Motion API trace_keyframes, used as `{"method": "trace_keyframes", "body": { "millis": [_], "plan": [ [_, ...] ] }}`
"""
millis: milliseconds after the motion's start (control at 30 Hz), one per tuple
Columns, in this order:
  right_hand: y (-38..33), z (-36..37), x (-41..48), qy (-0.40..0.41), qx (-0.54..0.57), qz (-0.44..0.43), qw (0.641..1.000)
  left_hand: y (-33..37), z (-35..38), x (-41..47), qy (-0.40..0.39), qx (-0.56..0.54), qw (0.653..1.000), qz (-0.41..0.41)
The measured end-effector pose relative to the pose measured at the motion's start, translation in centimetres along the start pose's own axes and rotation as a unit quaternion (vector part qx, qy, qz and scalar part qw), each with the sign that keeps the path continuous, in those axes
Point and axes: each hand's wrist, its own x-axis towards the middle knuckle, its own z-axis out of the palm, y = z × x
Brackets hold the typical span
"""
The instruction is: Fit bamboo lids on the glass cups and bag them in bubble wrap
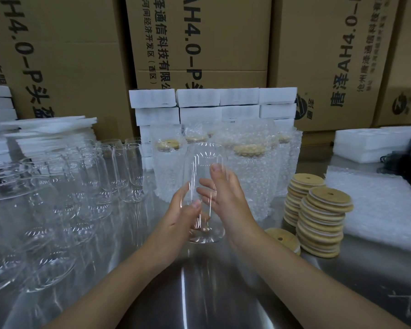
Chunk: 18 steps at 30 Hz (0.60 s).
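Cup in hand: I am holding one bare glass cup (205, 162) upright between both hands, in the middle and near me, over the steel table (199, 293); it is carrying no lid; I cannot tell whether its base is touching the table.
Left hand: my left hand (180, 219) is grasping the cup's lower left side, thumb lying across the front.
Right hand: my right hand (226, 200) is clasping the right side, fingers curling onto the glass; blur is smearing the fingertips.
Done: bagged cups (252, 181) are standing just behind my hands, bamboo lids showing through the bubble wrap; I am judging these finished.
Left to do: bare glasses (81, 186) are crowding the left side, seemingly many more than the bagged ones; I am judging the job well short of half.
Supplies: lid stacks (323, 222) are sitting at the near right, a single lid (281, 236) lying flat beside them; bubble-wrap bags (377, 205) are piling further right.
Next: I am judging that this cup is needing a lid first, then a bag.
Far side: foam blocks (211, 98) are standing in front of cardboard cartons (199, 32).
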Motion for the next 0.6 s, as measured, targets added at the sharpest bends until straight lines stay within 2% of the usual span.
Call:
{"method": "trace_keyframes", "body": {
  "millis": [300, 533, 600],
  "plan": [
    [-0.3, -0.2, 0.2, -0.045, 0.093, 0.085, 0.991, 0.7, 0.2, 1.8, 0.003, -0.077, 0.991, -0.108],
    [-0.3, 0.3, 0.0, -0.016, 0.0, 0.077, 0.997, 1.1, 0.7, 1.2, -0.006, -0.113, 0.986, -0.126],
    [-0.8, 0.2, -0.2, -0.014, -0.097, 0.05, 0.994, 1.4, 0.5, 0.5, -0.027, -0.123, 0.983, -0.134]
  ]
}}
